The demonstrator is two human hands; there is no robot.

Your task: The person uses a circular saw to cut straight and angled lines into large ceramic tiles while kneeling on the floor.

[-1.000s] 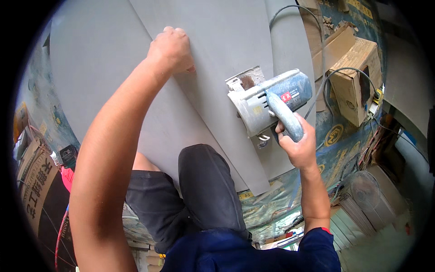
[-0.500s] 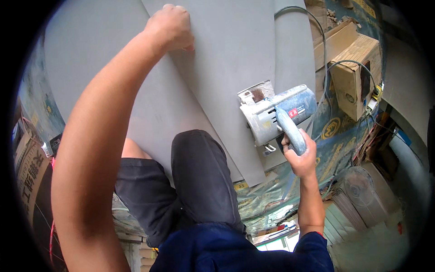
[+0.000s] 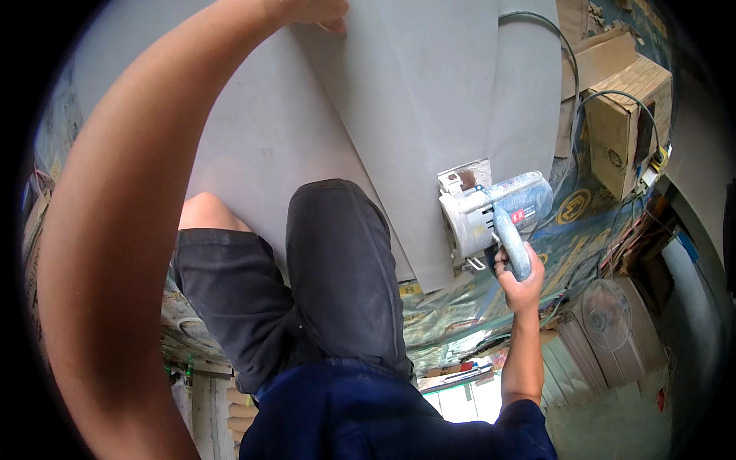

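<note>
Head view, saw: Here it is, the dusty blue-and-grey handheld power saw (image 3: 502, 211) with the curved handle, over the near end of the long, flat, pale-grey board (image 3: 406, 115). Whether its base plate touches the board, this angle won't tell.
Right hand: Bare right hand (image 3: 523, 280) just below the saw's body, fingers clamped round that curved handle, a full wrap. Good grip, I'd say; wrist in line, no twisting.
Left hand: Bare left hand (image 3: 316, 11) well off to the saw's upper left, clipped by the view's top edge, fingertips low over the board. Apart or together? Cannot tell. That wide gap from the saw is well worth holding.
Base plate: The dusty metal base plate (image 3: 465, 173) pokes out above the saw's body. Flat and even is what this calls for; a tilt could bind or wander.
Cable: Thin dark-grey cable (image 3: 576, 77) loops above the saw and to its right, near the open tan cardboard box (image 3: 609, 146). Best kept slack on that side; a snag could tug the tool.
Leg: Dark cloth-covered knee (image 3: 337, 222) left of the saw, overlapping the board. Sensible to keep it clear of any cutting line.
</note>
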